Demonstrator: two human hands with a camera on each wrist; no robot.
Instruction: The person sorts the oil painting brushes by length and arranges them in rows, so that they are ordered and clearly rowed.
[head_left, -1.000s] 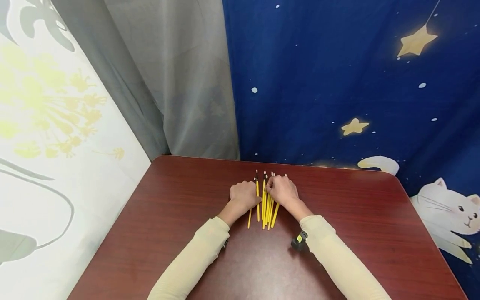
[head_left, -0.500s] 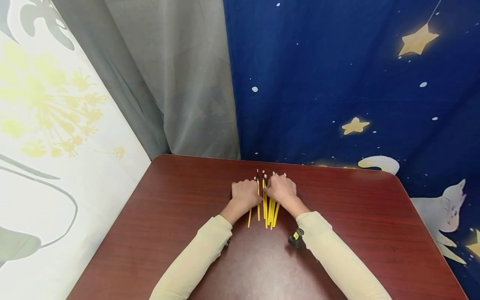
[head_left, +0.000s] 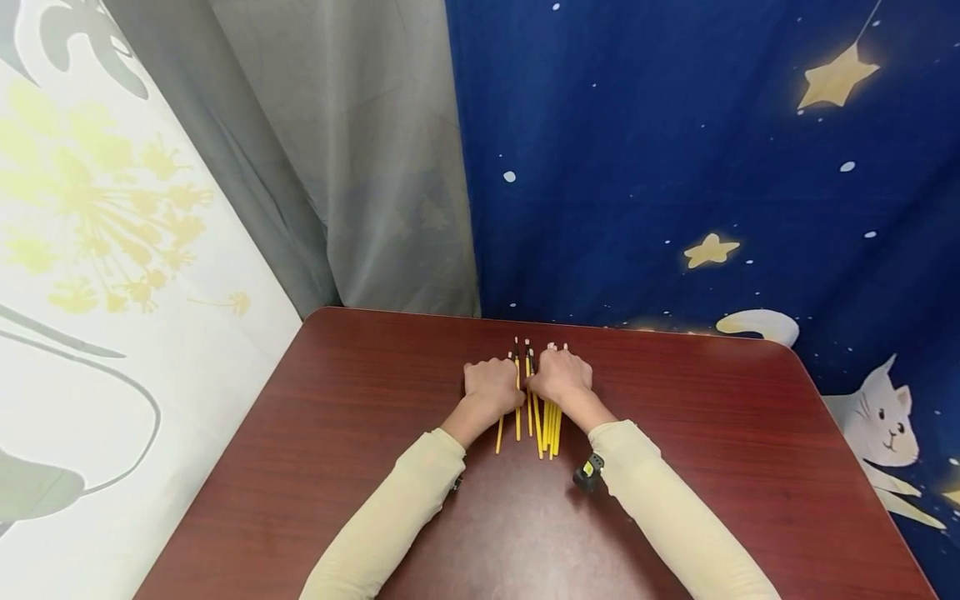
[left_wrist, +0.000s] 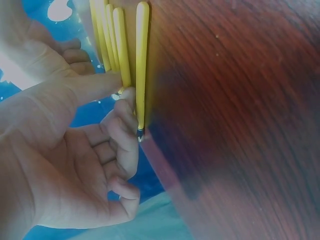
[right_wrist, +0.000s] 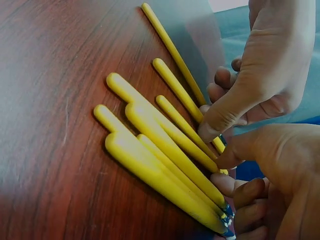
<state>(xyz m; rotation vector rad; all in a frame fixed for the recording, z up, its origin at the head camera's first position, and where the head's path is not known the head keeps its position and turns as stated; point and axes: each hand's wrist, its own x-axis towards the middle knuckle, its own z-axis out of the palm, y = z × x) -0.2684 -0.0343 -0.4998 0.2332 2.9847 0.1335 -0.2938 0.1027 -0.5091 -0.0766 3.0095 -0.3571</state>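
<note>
Several yellow-handled paintbrushes [head_left: 552,433], with dark ferrules and pale tips, lie roughly side by side on the table. My left hand [head_left: 491,387] is over the left end of the row. Between its thumb and forefinger it pinches one paintbrush [left_wrist: 121,45], and another paintbrush [left_wrist: 142,65] lies along its fingers. My right hand [head_left: 560,375] covers the middle of the right-hand cluster. Its thumb and forefinger pinch a paintbrush [right_wrist: 167,125] in the right wrist view, while more handles [right_wrist: 155,167] lie just beside its fingers. Most tips there are hidden.
The dark red wooden table [head_left: 337,433] stretches out on both sides of the brushes. Behind its far edge hang a grey curtain [head_left: 397,167] and a blue star-patterned curtain [head_left: 600,167]. A dark wrist camera [head_left: 587,473] sits at the right cuff.
Handles under my right hand have shifted right and drawn closer together, widening the gap to the left-hand brushes. My left hand has barely moved.
</note>
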